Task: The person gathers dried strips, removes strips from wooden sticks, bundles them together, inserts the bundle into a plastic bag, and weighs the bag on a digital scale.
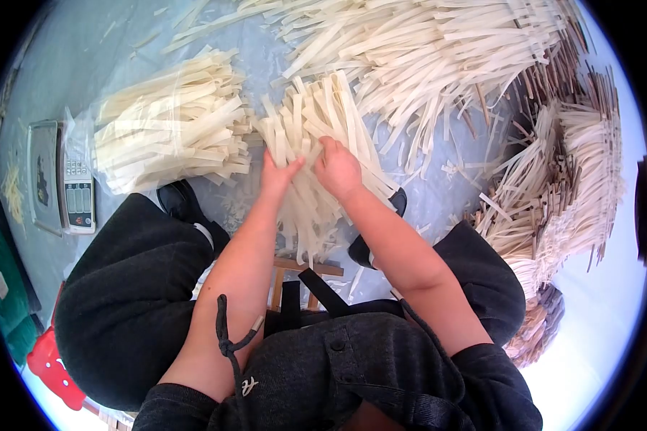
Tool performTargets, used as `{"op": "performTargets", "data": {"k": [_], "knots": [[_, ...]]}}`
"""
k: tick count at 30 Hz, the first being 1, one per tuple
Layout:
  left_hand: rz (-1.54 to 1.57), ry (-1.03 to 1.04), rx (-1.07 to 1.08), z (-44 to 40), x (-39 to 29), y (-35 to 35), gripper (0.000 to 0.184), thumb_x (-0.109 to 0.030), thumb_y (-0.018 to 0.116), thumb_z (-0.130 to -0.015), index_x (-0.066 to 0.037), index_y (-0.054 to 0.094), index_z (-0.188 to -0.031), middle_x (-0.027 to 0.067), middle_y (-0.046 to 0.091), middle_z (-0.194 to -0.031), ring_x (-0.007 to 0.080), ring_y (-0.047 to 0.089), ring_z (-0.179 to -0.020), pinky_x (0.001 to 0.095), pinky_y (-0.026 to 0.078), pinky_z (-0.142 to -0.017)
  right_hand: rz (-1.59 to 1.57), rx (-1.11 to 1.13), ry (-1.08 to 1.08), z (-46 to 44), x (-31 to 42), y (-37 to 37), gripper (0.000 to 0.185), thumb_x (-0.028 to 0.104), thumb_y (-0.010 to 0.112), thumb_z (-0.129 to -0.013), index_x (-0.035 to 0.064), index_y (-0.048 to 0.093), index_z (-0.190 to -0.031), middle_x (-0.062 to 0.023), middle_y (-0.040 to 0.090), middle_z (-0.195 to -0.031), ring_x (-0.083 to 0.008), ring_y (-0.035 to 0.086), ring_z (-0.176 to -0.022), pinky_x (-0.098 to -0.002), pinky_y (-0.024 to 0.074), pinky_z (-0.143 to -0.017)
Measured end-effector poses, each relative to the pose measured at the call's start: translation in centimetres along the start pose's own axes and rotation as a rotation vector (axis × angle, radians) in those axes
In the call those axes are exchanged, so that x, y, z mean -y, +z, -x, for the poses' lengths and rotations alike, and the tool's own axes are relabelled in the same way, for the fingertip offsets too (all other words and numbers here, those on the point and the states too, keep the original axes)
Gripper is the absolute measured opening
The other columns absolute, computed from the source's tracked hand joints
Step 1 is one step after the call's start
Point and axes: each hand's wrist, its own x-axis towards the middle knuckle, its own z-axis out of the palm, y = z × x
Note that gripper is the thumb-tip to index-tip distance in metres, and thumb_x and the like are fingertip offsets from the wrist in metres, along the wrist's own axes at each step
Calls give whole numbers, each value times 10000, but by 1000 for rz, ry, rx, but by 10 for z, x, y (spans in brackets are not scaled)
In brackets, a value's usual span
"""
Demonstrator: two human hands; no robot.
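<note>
A loose bundle of pale, flat dried noodles (316, 115) lies in front of me between my shoes, its strips fanning toward the far side and down toward me. My left hand (279, 176) grips the bundle's left side, thumb on top and most fingers hidden behind the strips. On the right, my right hand (338, 167) has its fingers curled together at the middle of the bundle, pinching noodle strips. To the left, a clear plastic bag (140, 136) holds a thick bundle of similar noodles, its open end facing my hands.
A digital scale (79, 188) stands at the far left. Large heaps of noodles (438, 50) spread across the back, and more noodles with thin brown sticks (553, 194) are stacked on the right. A small wooden stool (287, 266) is below me. Scraps litter the plastic-covered floor (216, 25).
</note>
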Motion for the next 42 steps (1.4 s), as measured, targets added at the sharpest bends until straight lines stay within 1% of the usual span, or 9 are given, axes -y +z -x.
{"op": "performTargets", "data": {"k": [3, 7, 10, 13, 15, 21, 25, 32, 42], "knots": [[-346, 119, -122, 12, -6, 4, 1095, -264, 852, -638, -60, 181, -1479, 195, 463, -1355, 293, 498, -1224, 381, 423, -997, 30, -280, -151, -4, 3, -6, 340, 149, 609, -769, 53, 563, -1092, -155, 571, -1026, -337, 567, -966, -443, 436, -856], [-694, 28, -184, 36, -29, 15, 1213, -256, 853, -600, -68, 68, -1506, 224, 389, -1410, 349, 437, -1277, 420, 380, -1047, 176, -126, -31, -15, 4, -16, 357, 146, 622, -757, 51, 562, -1096, -143, 544, -1042, -326, 541, -986, -436, 400, -895], [-432, 82, -183, 21, -9, 9, 1174, -236, 831, -610, -70, 88, -1503, 199, 395, -1416, 330, 448, -1270, 405, 390, -1034, 278, 104, -47, -21, 10, -21, 404, 134, 622, -768, 64, 552, -1160, -158, 549, -1109, -343, 533, -1056, -442, 407, -917], [-220, 77, -224, 11, 4, -6, 1102, -219, 812, -625, -74, 150, -1494, 170, 432, -1395, 292, 469, -1251, 376, 399, -1018, 165, 142, -340, -21, 0, -8, 390, 127, 599, -798, 57, 530, -1176, -173, 539, -1184, -355, 531, -1075, -448, 418, -913], [-99, 47, -197, 6, 14, -11, 1038, -186, 801, -643, -80, 193, -1477, 148, 462, -1359, 273, 505, -1202, 378, 431, -984, -211, 121, -209, -19, -5, -3, 373, 140, 560, -840, 43, 499, -1196, -206, 544, -1221, -382, 551, -1064, -459, 437, -901], [262, -155, 97, 5, 6, -15, 832, -150, 749, -732, -119, 291, -1425, 104, 498, -1311, 229, 522, -1173, 368, 466, -942, -256, 152, 276, -23, 9, 16, 391, 126, 523, -863, 14, 485, -1236, -256, 620, -1075, -413, 580, -1041, -443, 462, -909], [463, -233, 139, 24, -48, -3, 778, -243, 779, -757, -74, 332, -1371, 115, 498, -1304, 231, 522, -1157, 369, 461, -932, -279, 220, 128, -14, 16, 18, 426, 109, 515, -866, -5, 494, -1277, -256, 627, -1100, -379, 588, -1081, -395, 461, -932], [75, 19, -215, -6, 2, 7, 1024, -364, 887, -609, 29, 330, -1373, 175, 522, -1286, 284, 562, -1121, 371, 462, -930, -597, 345, 67, -9, -19, 43, 484, 189, 557, -906, 7, 468, -1346, -218, 613, -1201, -306, 584, -1140, -344, 432, -976], [-144, -101, -259, -2, -4, -4, 778, -290, 848, -672, 0, 465, -1284, 151, 611, -1192, 251, 607, -1064, 347, 475, -908, -243, 213, 39, -13, -73, 7, 402, 336, 525, -890, 74, 624, -1179, -149, 658, -1139, -303, 622, -1056, -366, 475, -931]]}}
